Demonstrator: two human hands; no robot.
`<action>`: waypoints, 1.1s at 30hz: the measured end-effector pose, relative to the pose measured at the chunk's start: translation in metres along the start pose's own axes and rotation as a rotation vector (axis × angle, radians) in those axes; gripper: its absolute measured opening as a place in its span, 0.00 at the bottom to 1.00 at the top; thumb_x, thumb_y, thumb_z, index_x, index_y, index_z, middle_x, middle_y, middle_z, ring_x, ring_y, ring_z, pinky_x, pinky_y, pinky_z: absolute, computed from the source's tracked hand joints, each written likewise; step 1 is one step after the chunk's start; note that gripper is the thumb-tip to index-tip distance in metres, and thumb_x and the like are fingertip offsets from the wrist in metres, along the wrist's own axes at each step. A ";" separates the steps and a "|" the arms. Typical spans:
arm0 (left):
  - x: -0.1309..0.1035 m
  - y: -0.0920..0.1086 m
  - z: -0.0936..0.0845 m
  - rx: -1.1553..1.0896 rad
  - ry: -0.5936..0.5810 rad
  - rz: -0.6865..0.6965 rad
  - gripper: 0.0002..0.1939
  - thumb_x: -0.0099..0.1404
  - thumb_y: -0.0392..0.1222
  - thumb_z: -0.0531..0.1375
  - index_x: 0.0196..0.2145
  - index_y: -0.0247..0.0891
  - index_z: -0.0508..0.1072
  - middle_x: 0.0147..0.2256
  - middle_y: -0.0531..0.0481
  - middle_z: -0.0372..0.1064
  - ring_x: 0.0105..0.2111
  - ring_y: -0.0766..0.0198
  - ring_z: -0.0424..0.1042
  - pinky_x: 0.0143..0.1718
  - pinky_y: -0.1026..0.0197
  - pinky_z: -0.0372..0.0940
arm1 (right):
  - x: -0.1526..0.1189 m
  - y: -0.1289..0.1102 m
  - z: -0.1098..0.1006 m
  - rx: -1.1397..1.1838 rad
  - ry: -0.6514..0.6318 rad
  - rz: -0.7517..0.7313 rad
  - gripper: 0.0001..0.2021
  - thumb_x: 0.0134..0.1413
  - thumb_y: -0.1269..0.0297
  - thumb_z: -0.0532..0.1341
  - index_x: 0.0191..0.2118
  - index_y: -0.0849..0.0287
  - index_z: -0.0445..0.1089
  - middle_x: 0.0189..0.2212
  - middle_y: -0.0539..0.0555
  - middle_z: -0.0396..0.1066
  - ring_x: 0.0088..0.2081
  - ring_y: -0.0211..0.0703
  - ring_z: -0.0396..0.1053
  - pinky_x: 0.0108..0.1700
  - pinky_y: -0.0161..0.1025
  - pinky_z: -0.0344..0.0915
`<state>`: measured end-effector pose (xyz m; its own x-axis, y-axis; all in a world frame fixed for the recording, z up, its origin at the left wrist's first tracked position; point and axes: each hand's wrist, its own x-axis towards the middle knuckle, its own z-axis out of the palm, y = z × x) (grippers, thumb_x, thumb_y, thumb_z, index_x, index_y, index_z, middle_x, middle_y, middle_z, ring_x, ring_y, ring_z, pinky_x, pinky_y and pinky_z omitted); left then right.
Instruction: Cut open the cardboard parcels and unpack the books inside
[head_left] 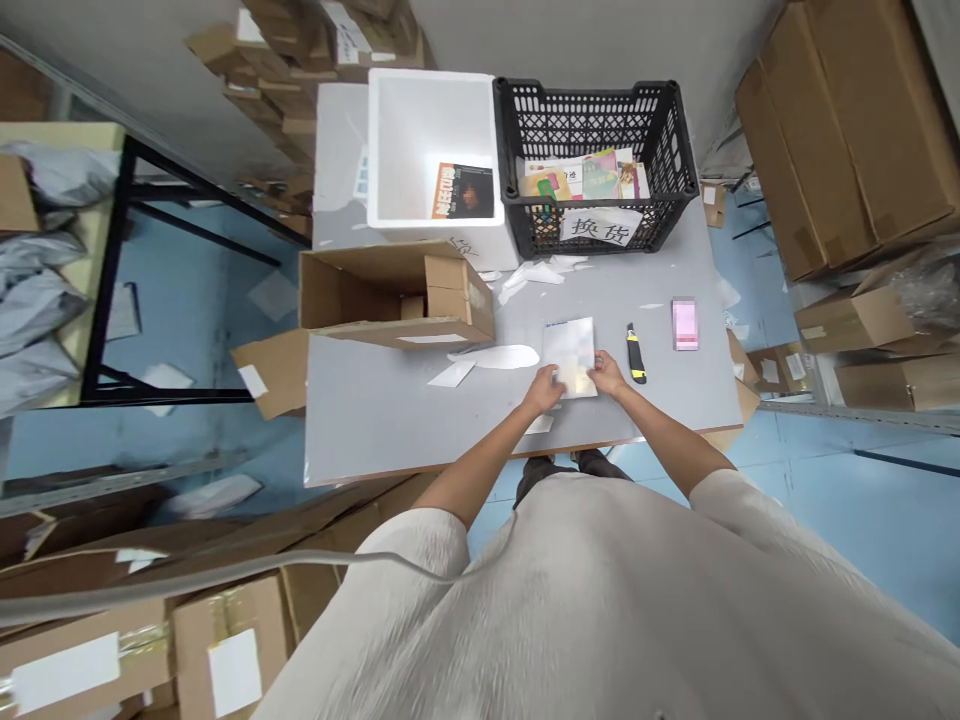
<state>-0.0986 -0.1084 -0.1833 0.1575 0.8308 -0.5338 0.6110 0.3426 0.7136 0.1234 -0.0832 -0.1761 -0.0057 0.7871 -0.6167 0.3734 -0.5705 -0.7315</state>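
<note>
A thin pale booklet (571,350) with a faint printed cover is held between my two hands, just above the grey table (390,430). My left hand (544,388) grips its left lower edge, thumb on top. On the opposite side my right hand (606,374) pinches its right edge, with the fingers partly tucked under. A black and yellow utility knife (635,354) lies just to the right of my right hand. Farther right is a phone (685,325) with a pink screen. Torn white paper scraps (495,356) lie left of the booklet.
An open cardboard box (397,295) stands on the table's left side. Behind it are a white foam box (431,150) with a magazine inside and a black plastic crate (592,120) with several booklets. Cartons and shelves surround the table; a pale cable (300,558) crosses at lower left.
</note>
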 end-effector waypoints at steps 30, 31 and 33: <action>-0.059 -0.026 -0.054 0.032 0.228 0.128 0.27 0.77 0.43 0.58 0.71 0.39 0.68 0.71 0.33 0.66 0.70 0.42 0.69 0.73 0.40 0.65 | -0.017 -0.042 0.090 -0.144 -0.227 -0.151 0.31 0.53 0.68 0.62 0.64 0.51 0.81 0.63 0.55 0.81 0.65 0.55 0.77 0.72 0.53 0.71; -0.063 -0.022 -0.057 0.072 0.292 0.165 0.27 0.78 0.43 0.57 0.71 0.39 0.68 0.71 0.32 0.65 0.72 0.41 0.66 0.74 0.38 0.63 | -0.017 -0.044 0.094 -0.198 -0.273 -0.213 0.31 0.54 0.68 0.62 0.63 0.49 0.83 0.66 0.54 0.80 0.68 0.56 0.75 0.75 0.54 0.68; -0.072 -0.015 -0.062 0.157 0.368 0.237 0.26 0.78 0.41 0.56 0.70 0.39 0.69 0.71 0.32 0.65 0.74 0.39 0.62 0.76 0.35 0.59 | -0.019 -0.044 0.099 -0.350 -0.305 -0.281 0.30 0.56 0.69 0.63 0.63 0.46 0.84 0.68 0.53 0.78 0.72 0.58 0.71 0.78 0.59 0.64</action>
<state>-0.1672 -0.1460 -0.1275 0.0382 0.9884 -0.1471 0.7060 0.0775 0.7039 0.0156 -0.0962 -0.1614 -0.3995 0.7645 -0.5058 0.6048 -0.1948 -0.7722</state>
